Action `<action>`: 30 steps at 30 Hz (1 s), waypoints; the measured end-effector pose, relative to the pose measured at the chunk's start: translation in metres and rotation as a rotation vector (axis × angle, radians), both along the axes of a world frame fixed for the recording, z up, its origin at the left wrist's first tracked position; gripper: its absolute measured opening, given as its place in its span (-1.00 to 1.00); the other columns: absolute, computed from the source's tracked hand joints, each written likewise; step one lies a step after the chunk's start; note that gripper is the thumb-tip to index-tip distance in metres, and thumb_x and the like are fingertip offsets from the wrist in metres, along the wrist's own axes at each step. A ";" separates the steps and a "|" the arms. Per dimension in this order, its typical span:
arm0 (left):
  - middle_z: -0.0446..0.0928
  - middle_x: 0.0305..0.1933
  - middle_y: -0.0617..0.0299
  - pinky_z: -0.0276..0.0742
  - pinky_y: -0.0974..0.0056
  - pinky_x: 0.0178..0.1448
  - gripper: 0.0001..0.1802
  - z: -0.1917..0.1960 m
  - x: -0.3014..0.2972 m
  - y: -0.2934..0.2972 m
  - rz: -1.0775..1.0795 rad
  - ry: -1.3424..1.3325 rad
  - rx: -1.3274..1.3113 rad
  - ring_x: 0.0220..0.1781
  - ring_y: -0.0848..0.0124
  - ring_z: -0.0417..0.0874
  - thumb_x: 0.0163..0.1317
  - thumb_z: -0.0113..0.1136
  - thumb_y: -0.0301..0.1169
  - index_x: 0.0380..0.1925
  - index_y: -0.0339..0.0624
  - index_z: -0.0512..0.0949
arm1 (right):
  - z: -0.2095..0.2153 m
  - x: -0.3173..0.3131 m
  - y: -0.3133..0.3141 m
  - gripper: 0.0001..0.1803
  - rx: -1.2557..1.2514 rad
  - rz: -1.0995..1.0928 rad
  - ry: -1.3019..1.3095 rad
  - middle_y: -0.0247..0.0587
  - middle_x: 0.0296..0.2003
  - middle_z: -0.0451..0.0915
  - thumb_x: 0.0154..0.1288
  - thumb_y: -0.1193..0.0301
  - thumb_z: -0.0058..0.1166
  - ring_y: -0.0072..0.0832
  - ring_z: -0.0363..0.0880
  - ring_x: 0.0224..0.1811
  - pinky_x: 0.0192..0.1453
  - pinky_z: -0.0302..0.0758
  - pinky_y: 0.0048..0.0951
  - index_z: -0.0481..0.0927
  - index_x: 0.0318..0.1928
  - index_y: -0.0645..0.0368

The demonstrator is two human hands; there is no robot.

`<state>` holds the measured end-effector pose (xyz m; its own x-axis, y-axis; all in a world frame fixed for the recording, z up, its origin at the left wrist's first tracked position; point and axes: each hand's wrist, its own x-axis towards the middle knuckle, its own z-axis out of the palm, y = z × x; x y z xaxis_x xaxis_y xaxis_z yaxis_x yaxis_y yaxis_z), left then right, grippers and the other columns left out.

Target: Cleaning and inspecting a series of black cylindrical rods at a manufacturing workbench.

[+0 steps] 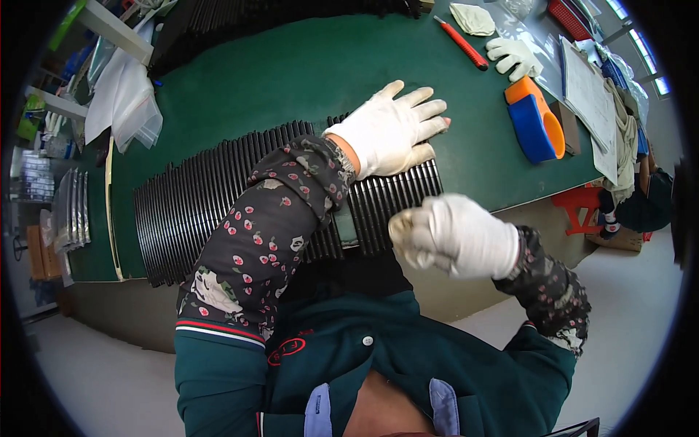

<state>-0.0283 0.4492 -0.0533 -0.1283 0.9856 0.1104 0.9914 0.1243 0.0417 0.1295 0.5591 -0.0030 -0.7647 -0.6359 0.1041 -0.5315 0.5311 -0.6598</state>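
Note:
Slim black rods lie side by side on the green tabletop (291,98), in a wide left row (193,211) and a smaller right row (386,207) with a narrow gap between. My left hand (397,135), in a white glove, rests palm down across the far ends of the right row, fingers spread; one fingertip shows bare. At the near right corner of that row, my gloved right hand (462,237) is closed, its fingers curled in. Whatever those fingers hold, if anything, is hidden. My left forearm covers part of the rods.
More black rods (240,25) are heaped at the back. At the far right are a red utility knife (462,45), a loose white glove (514,57), a blue-and-orange ring-shaped object (536,124) and papers (586,95). Plastic bags (142,127) hang at left; a red stool (579,207) stands beyond the right edge.

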 end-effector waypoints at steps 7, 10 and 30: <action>0.22 0.43 0.21 0.04 0.01 0.51 -0.42 -0.005 -0.006 0.000 -0.010 0.029 0.013 0.50 0.22 0.12 0.35 -0.06 -0.05 0.29 -0.06 0.32 | 0.021 -0.010 -0.008 -0.72 -0.150 -0.224 0.264 -0.18 -0.40 0.44 -0.03 0.50 0.08 -0.19 0.47 -0.31 -0.27 0.45 -0.23 0.52 -0.20 0.14; 0.22 0.43 0.20 0.04 0.01 0.51 -0.42 -0.008 -0.002 0.005 -0.028 0.020 0.043 0.50 0.22 0.12 0.35 -0.06 -0.05 0.29 -0.06 0.32 | -0.020 -0.021 -0.014 -0.67 0.166 -0.137 0.312 -0.21 -0.34 0.50 -0.11 0.52 0.13 -0.19 0.51 -0.28 -0.26 0.47 -0.23 0.54 -0.21 0.11; 0.07 0.50 0.11 -0.04 -0.07 0.53 -0.30 0.002 -0.019 -0.048 0.060 0.014 -0.028 0.54 0.17 0.03 0.31 0.02 -0.02 0.39 -0.04 0.18 | 0.012 -0.035 -0.016 -0.74 -0.109 -0.266 0.294 -0.13 -0.37 0.50 0.02 0.49 0.14 -0.12 0.53 -0.30 -0.21 0.48 -0.21 0.53 -0.19 0.14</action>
<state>-0.0469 0.4011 -0.0518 -0.1860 0.9789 0.0847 0.9825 0.1846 0.0232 0.0943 0.5436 0.0090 -0.8286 -0.3928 0.3988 -0.5593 0.6112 -0.5601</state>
